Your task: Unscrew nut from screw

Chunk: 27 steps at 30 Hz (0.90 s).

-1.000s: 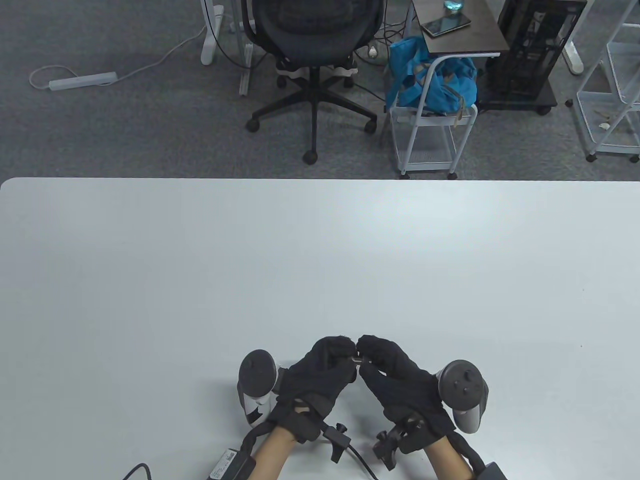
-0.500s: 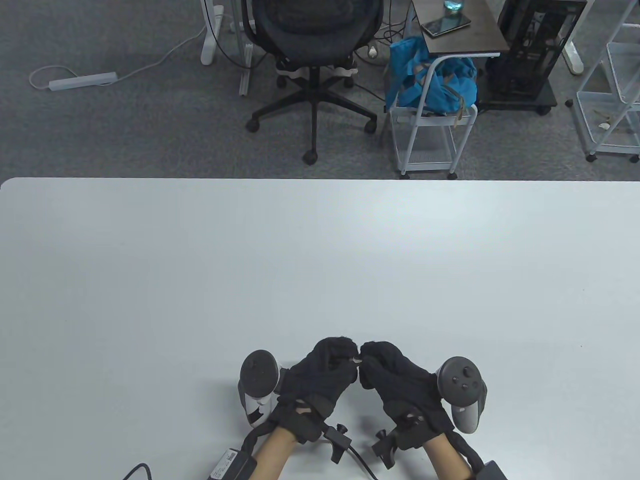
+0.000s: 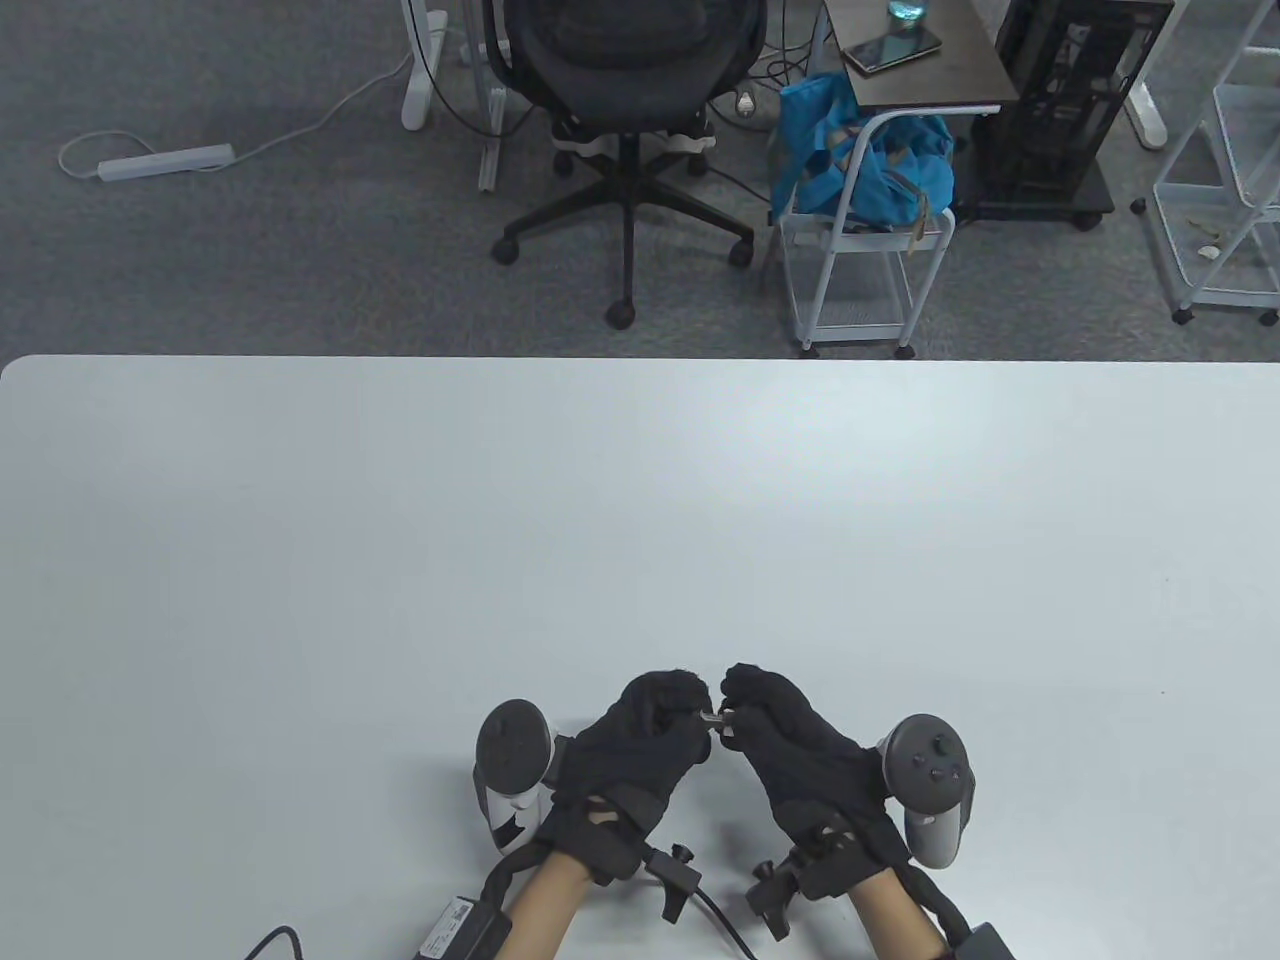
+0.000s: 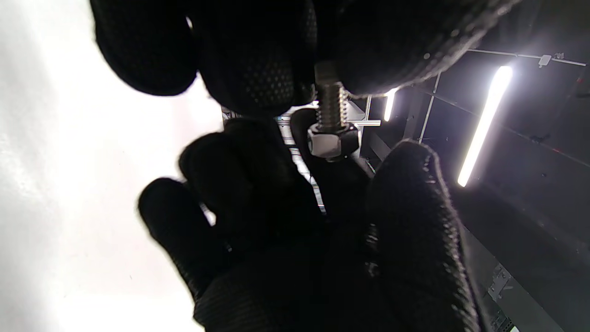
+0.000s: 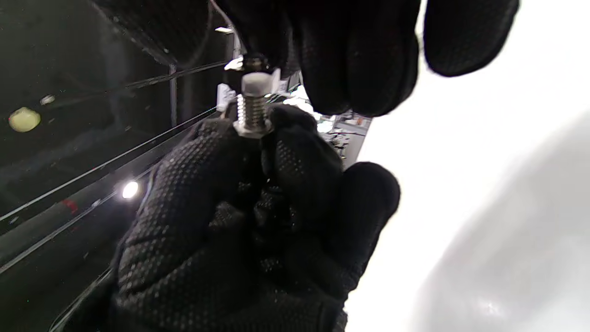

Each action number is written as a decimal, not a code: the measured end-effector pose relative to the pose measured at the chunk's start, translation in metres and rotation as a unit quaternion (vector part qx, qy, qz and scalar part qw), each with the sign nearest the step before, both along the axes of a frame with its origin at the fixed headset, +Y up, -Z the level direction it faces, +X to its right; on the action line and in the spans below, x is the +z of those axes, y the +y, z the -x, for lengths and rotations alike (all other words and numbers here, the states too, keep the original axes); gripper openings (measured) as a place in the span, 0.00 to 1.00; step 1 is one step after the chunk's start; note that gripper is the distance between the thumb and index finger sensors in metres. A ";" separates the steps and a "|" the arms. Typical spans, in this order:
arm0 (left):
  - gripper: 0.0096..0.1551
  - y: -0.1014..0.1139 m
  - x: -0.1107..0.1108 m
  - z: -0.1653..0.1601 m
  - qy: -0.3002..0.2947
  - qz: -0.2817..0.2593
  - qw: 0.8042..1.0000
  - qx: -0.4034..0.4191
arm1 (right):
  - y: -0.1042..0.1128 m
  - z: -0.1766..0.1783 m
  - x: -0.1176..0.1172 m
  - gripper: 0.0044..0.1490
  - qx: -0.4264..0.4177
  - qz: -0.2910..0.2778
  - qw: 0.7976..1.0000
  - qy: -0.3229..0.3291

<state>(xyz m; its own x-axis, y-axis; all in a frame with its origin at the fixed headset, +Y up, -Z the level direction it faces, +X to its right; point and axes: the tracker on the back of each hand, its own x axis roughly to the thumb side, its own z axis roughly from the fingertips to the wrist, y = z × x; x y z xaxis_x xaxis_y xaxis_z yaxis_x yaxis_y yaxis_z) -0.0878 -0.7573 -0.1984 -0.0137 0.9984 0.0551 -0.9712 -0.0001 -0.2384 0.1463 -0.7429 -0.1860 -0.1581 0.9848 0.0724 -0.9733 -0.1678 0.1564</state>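
Near the front edge of the white surface (image 3: 640,520), I have both black-gloved hands raised together, fingertips meeting. My left hand (image 3: 640,745) is closed around the head end of the threaded silver steel screw (image 4: 330,103); the head itself is hidden. My right hand (image 3: 790,740) pinches the small silver hexagonal nut (image 4: 328,140) between thumb and forefinger, its other fingers curled loosely. The nut sits on the thread, with several turns exposed between it and my left fingers. I judge unscrewing is under way. Next move calls for further turns of the nut toward the screw's free end while the left grip holds firm. Both wrists angle inward, palms facing.
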 end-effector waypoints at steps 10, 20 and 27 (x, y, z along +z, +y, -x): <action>0.26 0.000 0.000 -0.003 -0.010 -0.014 1.000 -0.019 | 0.001 0.003 -0.001 0.37 0.050 0.007 0.999 0.010; 0.27 -0.002 -0.001 -0.004 -0.037 0.005 0.999 -0.038 | 0.006 0.002 -0.002 0.33 0.051 -0.028 0.998 0.017; 0.27 -0.001 -0.001 -0.002 -0.011 0.004 1.000 -0.018 | 0.010 0.003 -0.001 0.31 0.037 -0.038 0.998 0.024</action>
<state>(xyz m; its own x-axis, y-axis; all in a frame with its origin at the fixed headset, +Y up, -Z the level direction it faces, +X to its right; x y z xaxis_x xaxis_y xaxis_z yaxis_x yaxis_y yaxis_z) -0.0859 -0.7587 -0.1995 0.0213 0.9987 0.0467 -0.9648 0.0327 -0.2608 0.1436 -0.7328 -0.1872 -0.2243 0.9621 0.1550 -0.9498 -0.2514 0.1864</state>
